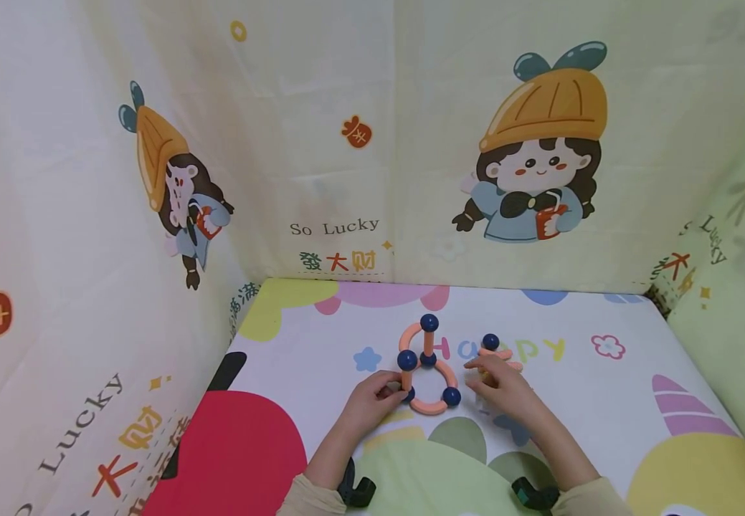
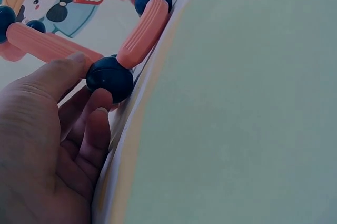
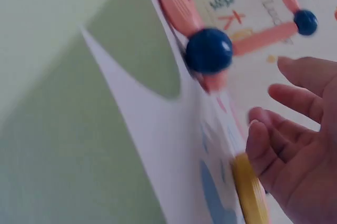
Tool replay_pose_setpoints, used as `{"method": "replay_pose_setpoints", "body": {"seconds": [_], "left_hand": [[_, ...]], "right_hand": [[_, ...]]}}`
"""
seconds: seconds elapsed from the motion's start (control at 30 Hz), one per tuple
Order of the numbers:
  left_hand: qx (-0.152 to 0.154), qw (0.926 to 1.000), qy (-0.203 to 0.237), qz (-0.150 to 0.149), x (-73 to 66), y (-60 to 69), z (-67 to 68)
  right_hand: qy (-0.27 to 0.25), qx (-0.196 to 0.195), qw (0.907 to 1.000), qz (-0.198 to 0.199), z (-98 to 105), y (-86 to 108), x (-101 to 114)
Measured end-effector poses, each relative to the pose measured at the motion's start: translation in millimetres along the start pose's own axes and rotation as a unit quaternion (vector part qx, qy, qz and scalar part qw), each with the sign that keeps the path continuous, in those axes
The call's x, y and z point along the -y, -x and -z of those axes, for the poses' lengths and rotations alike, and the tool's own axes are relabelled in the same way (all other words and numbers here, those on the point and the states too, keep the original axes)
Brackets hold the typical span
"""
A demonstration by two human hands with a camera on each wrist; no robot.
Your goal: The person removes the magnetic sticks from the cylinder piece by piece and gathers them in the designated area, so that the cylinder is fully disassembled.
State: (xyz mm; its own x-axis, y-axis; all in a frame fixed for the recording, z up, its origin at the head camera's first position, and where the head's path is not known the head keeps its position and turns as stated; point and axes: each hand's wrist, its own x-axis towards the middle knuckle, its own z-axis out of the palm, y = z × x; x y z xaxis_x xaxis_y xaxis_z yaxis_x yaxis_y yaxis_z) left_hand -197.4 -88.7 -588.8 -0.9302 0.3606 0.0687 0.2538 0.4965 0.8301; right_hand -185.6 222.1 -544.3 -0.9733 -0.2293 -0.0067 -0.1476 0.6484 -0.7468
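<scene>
A frame of pink rods (image 1: pixel 430 408) and navy balls (image 1: pixel 452 396) sits on the mat: curved rods form a ring at its base, and two uprights carry balls on top. My left hand (image 1: pixel 372 398) pinches the navy ball (image 2: pixel 109 78) at the near-left corner, thumb and fingertips around it. My right hand (image 1: pixel 508 387) is just right of the frame, over some loose pieces. Its fingers (image 3: pixel 260 139) are loosely bent with nothing between them. Beside it lie a loose navy ball (image 1: pixel 491 341), pink rods (image 1: pixel 505 354) and a yellow rod (image 3: pixel 250 187), partly hidden by the hand.
A printed mat (image 1: pixel 604 401) with coloured shapes and lettering covers the table. Pale cartoon-printed curtains (image 1: pixel 424 179) stand behind it and along both sides. A dark device strap (image 1: pixel 356 487) is at the left wrist, and another (image 1: pixel 535 494) at the right.
</scene>
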Motion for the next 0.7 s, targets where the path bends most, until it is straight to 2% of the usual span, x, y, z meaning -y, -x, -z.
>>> {"method": "replay_pose_setpoints", "body": {"seconds": [0.1,0.2,0.4,0.53,0.7], "left_hand": [[0.003,1.0000,-0.006,-0.003,-0.5,-0.2,-0.4],[0.004,0.9998,-0.016,-0.010,-1.5,-0.7,-0.8],[0.000,0.9995,-0.028,-0.013,-6.3,-0.1,-0.7],[0.004,0.9996,-0.025,-0.010,-8.3,0.6,0.5],[0.030,0.9994,-0.014,0.006,-7.0,0.5,4.7]], "right_hand": [[-0.004,0.043,0.9987,0.025,-9.9,-1.7,3.8],[0.003,0.069,0.9974,0.023,-18.9,-3.2,7.1],[0.030,0.066,0.9969,-0.030,-29.7,-3.9,15.0],[0.031,0.060,0.9972,-0.031,-32.0,-3.5,17.3],[0.033,0.056,0.9975,-0.027,-32.5,-3.0,18.5]]}}
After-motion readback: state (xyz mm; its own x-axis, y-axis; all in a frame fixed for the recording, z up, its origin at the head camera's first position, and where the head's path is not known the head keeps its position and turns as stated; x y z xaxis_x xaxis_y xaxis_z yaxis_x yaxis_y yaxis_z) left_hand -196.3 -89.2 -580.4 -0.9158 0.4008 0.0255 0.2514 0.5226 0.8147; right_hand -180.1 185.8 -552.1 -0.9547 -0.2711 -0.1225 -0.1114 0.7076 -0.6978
